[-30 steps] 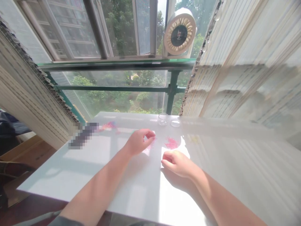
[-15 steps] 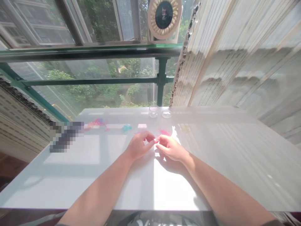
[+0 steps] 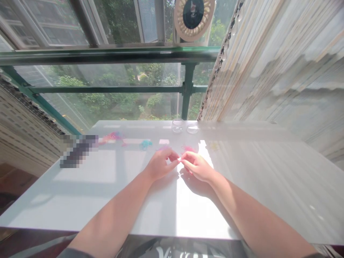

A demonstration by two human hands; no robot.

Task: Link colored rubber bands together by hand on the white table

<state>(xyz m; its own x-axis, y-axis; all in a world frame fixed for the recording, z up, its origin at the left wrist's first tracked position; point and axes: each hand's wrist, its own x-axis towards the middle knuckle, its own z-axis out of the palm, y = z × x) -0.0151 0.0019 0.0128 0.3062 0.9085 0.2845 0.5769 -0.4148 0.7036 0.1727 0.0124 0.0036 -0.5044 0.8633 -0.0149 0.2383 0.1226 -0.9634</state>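
Observation:
Both hands meet fingertip to fingertip above the middle of the white table point(image 3: 150, 215). My left hand point(image 3: 162, 164) is closed in a pinch, and so is my right hand point(image 3: 198, 165); whatever lies between their fingertips is too small to make out. Just beyond my right hand is a pink-red pile point(image 3: 188, 148). A pale purple pile point(image 3: 164, 147) is partly hidden behind my left hand. Farther left lie a turquoise pile point(image 3: 146, 144) and a pink and orange pile point(image 3: 113, 136). A faint yellow pile point(image 3: 214, 146) sits to the right.
Two clear round dishes, one taller point(image 3: 177, 126) and one flatter point(image 3: 192, 129), stand at the table's far edge. A blurred dark object point(image 3: 79, 151) lies at the left edge. Beyond are a green railing point(image 3: 113, 55), a round fan point(image 3: 193, 16) and a curtain point(image 3: 249, 64).
The view has shifted slightly. My hands remain together, with the right fingers now drawn in a little closer around the fingertips.

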